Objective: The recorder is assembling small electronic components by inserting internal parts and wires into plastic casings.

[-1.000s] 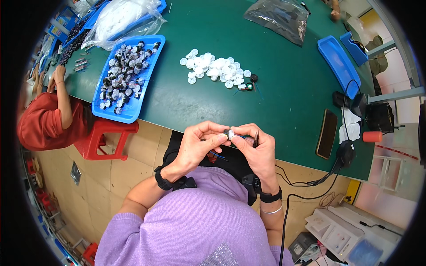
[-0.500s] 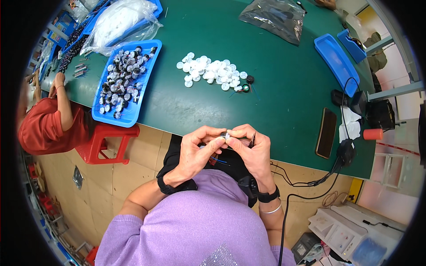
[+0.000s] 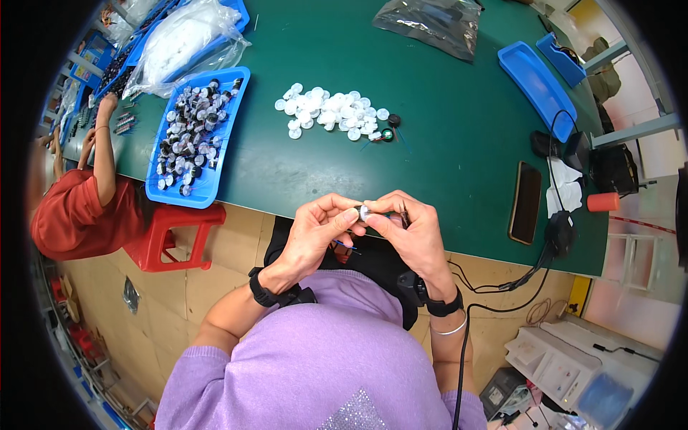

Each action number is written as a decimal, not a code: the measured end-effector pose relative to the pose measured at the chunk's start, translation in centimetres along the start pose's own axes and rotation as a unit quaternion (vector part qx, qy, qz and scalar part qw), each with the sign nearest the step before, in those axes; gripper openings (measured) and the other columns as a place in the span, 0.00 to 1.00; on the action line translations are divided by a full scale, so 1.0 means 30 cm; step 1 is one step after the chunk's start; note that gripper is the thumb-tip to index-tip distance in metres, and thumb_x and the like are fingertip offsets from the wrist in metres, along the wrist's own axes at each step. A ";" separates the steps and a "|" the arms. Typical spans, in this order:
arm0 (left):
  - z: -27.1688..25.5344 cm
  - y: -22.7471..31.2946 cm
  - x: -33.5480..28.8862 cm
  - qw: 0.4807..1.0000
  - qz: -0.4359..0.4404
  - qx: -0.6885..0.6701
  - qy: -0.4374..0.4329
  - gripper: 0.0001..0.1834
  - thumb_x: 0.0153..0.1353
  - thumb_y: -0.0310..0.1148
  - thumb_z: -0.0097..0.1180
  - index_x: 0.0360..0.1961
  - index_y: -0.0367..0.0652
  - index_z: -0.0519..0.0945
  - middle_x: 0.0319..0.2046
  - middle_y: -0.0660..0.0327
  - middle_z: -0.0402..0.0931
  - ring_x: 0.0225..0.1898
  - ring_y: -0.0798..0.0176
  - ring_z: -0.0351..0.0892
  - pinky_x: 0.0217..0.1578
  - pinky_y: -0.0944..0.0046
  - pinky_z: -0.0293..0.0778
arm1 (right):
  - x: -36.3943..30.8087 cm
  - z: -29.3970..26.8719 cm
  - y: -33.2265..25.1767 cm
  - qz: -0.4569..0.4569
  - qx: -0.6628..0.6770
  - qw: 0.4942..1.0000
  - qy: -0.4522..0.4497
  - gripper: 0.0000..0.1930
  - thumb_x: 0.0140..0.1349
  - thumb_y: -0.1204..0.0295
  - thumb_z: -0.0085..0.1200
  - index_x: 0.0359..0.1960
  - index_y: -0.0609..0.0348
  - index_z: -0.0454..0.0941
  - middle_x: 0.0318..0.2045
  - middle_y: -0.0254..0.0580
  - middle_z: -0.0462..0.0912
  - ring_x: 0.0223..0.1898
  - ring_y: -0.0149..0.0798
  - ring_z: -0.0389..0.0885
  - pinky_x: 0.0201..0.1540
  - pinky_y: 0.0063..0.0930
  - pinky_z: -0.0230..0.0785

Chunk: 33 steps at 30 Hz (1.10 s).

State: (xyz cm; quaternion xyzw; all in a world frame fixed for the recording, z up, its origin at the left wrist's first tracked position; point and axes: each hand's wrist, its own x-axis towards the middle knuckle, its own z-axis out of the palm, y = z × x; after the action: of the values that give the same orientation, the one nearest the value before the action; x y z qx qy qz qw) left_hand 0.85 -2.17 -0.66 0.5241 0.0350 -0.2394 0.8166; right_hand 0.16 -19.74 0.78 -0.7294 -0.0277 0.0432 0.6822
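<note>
My left hand (image 3: 319, 233) and my right hand (image 3: 412, 231) meet in front of my chest, just below the near edge of the green table (image 3: 444, 129). Between their fingertips they pinch one small round white cap (image 3: 364, 212) fitted to a small dark part with thin blue wires hanging below. A pile of like white caps (image 3: 330, 113) lies on the table ahead, with two small black round parts (image 3: 390, 127) at its right end. A blue tray (image 3: 195, 136) to the left holds several dark and white assembled pieces.
A dark phone (image 3: 527, 202) lies at the table's right, beside cables and black devices. Empty blue trays (image 3: 536, 87) sit far right; plastic bags (image 3: 430, 20) lie at the back. A person in red (image 3: 79, 208) sits at left beside a red stool (image 3: 175, 236).
Both hands stay together on the small piece, fingers shifting slightly around it. The view has moved a little; nothing on the table moved.
</note>
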 end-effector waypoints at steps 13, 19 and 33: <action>-0.028 0.012 0.008 0.995 -0.079 -0.053 -0.020 0.09 0.64 0.33 0.54 0.40 0.38 0.76 0.27 0.63 0.79 0.26 0.76 0.75 0.26 0.77 0.72 | -0.005 0.026 -0.007 -0.090 -0.077 0.993 -0.008 0.05 0.59 0.79 0.56 0.36 0.65 0.78 0.29 0.36 0.74 0.26 0.25 0.72 0.27 0.20 0.64; -0.026 0.023 0.024 0.980 -0.151 -0.122 -0.030 0.09 0.65 0.35 0.53 0.37 0.40 0.76 0.29 0.61 0.80 0.26 0.76 0.75 0.25 0.77 0.70 | -0.006 0.002 0.019 -0.034 -0.018 0.999 -0.002 0.08 0.58 0.78 0.57 0.40 0.63 0.79 0.29 0.30 0.73 0.23 0.18 0.64 0.24 0.14 0.57; -0.024 0.000 0.015 0.996 -0.071 -0.046 -0.016 0.12 0.66 0.36 0.52 0.40 0.37 0.75 0.30 0.60 0.80 0.28 0.74 0.78 0.26 0.77 0.73 | 0.002 0.042 0.024 0.005 0.030 0.999 0.028 0.07 0.56 0.78 0.60 0.37 0.61 0.82 0.28 0.28 0.75 0.21 0.16 0.59 0.22 0.13 0.52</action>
State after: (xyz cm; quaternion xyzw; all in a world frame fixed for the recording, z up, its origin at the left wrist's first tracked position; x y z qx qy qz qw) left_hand 1.37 -1.70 -1.12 0.4784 0.0697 -0.3029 0.8213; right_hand 0.07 -18.53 -0.02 -0.7097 -0.0035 0.0264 0.7040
